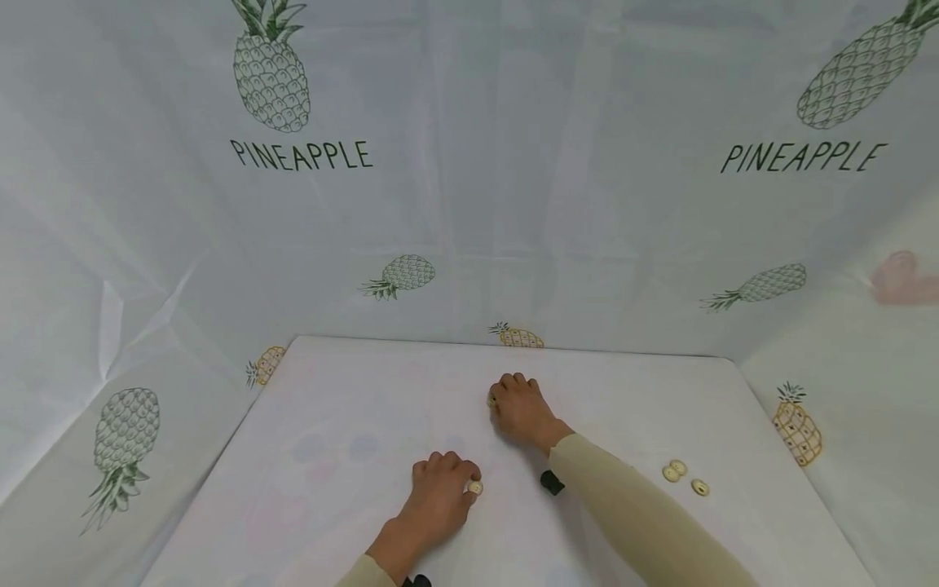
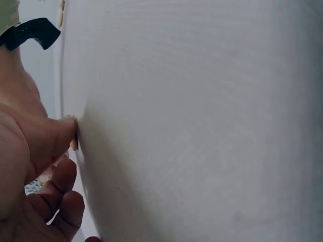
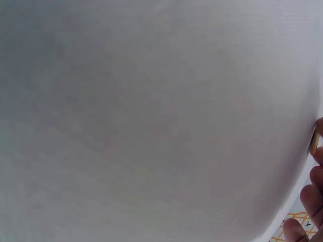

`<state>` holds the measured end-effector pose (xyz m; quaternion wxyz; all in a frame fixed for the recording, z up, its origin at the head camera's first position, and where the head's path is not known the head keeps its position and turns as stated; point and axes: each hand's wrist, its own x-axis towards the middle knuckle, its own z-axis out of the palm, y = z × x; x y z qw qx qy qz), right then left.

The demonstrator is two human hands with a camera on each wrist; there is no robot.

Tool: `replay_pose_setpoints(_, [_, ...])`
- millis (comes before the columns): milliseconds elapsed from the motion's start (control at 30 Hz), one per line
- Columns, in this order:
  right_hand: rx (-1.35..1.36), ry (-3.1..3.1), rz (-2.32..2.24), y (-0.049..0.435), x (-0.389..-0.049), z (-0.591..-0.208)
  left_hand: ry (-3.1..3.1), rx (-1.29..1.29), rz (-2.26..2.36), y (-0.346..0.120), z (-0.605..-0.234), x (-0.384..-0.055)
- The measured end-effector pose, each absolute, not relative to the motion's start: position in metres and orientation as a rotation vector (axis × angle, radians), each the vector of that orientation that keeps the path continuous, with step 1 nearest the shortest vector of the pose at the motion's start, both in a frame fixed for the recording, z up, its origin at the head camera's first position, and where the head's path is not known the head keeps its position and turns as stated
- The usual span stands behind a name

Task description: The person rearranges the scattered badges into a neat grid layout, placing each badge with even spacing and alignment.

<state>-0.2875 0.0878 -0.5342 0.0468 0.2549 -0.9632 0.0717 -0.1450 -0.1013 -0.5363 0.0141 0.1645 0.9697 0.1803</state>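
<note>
Near the front middle of the table, my left hand [image 1: 438,499] pinches a small round pale wooden disc [image 1: 475,487] between thumb and index finger. The left wrist view shows a sliver of this disc [image 2: 74,143] by the thumb, against the table surface. Farther back, my right hand [image 1: 519,412] holds a similar disc [image 1: 492,401], mostly covered by the fingers. In the right wrist view its edge [image 3: 315,142] shows between the fingertips at the tabletop. Markings on both held discs are too small to read.
Several like discs [image 1: 671,473] lie together on the right side of the white table [image 1: 352,391]. Pineapple-printed cloth [image 1: 513,204] hangs behind and at both sides. A black wrist strap [image 1: 552,482] shows beneath the right forearm.
</note>
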Motion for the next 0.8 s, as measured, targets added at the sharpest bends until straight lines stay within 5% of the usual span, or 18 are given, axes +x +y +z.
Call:
replay_pose_setpoints(333, [0.745,-2.938,0.205,0.0883,-0.2879,-0.5348,2.998,0.451,0.601,-0.1017,-0.5348,-0.1443])
replay_pose_setpoints(800, [0.854,-2.842,0.157,0.0920,-0.2873,-0.5362,3.123,0.705,0.363,-0.1034,-0.5377,-0.1420])
